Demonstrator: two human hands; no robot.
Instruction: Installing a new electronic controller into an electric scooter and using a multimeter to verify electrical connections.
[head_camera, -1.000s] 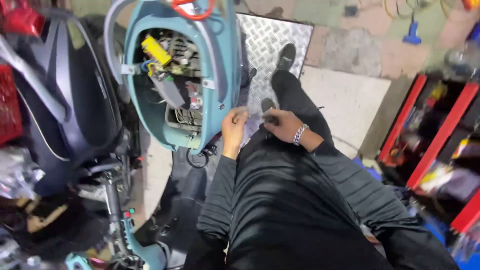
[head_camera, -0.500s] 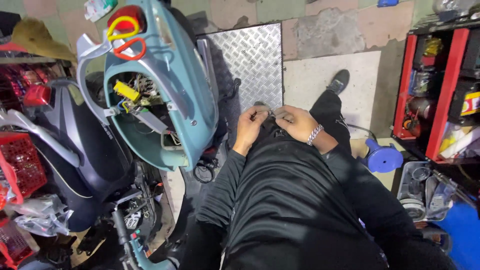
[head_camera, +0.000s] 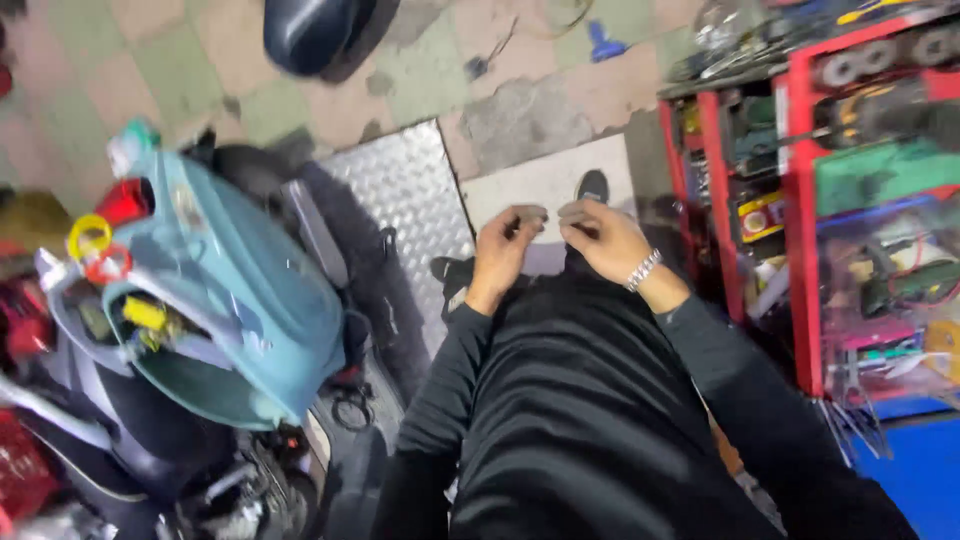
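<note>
Head view, looking down the wearer's black-clad torso toward the floor. Nearest the camera, both black sleeves converge at waist height, so the hands meet in front of the body where both can work on one thing. The left hand (head_camera: 503, 252) and the right hand (head_camera: 606, 240), which wears a metal bracelet (head_camera: 643, 270) at the wrist, sit close together with fingers curled inward; between their fingertips lies a small grey part (head_camera: 541, 213), apparently pinched from both sides, though motion blur leaves its shape and the exact grip uncertain. Holding it up at this height keeps it off the cluttered floor.

To the left, close by, a teal scooter panel (head_camera: 240, 310) stands open with yellow and red fittings and wiring showing inside; dark scooter bodywork crowds beneath it and narrows the standing room on that side. Beyond the hands, a checker plate (head_camera: 405, 195) lies on the tiled floor (head_camera: 180, 60), and a black shoe (head_camera: 592, 185) shows just past the fingers. To the right, a red rack (head_camera: 800, 200) packed with tools hems in that side. Farthest off, a dark seat (head_camera: 315, 35) rests on the tiles.
</note>
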